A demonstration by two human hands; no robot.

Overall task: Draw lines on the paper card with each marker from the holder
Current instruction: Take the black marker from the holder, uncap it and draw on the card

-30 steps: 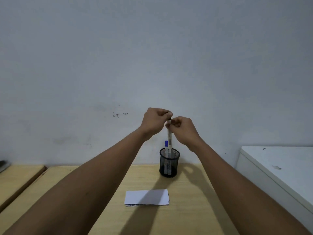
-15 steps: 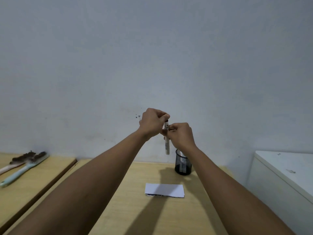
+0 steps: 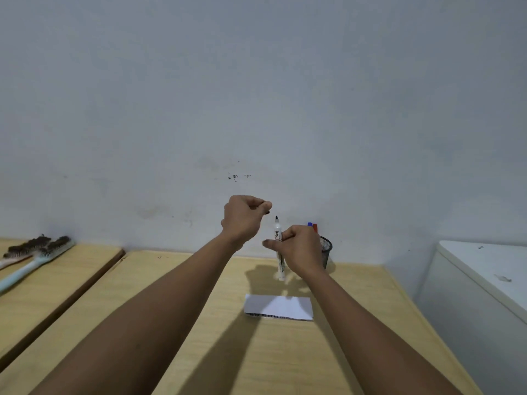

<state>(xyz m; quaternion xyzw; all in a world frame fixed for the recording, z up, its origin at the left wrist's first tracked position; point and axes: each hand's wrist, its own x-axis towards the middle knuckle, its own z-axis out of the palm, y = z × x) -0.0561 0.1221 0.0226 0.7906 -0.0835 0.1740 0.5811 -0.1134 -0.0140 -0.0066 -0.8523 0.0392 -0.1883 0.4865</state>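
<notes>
My right hand (image 3: 302,250) grips a white marker (image 3: 279,262) upright in the air, its black tip bare and pointing up. Up and to the left of that tip, my left hand (image 3: 245,218) is closed around the marker's black cap (image 3: 267,211), only a sliver of which shows at my fingertips. The white paper card (image 3: 279,307) lies flat on the wooden table (image 3: 199,323) below both hands. Behind my right hand stands the black mesh holder (image 3: 326,249), with a blue marker (image 3: 310,224) and a red marker (image 3: 315,226) sticking out.
Two brushes (image 3: 34,252) lie on a separate wooden surface at the left, across a gap from the table. A white cabinet (image 3: 484,280) stands against the table's right edge. A bare grey wall rises directly behind the table.
My hands have pulled apart: the cap came off in my left hand, which rose, while my right hand lowered with the marker. The camera view shifted as well.
</notes>
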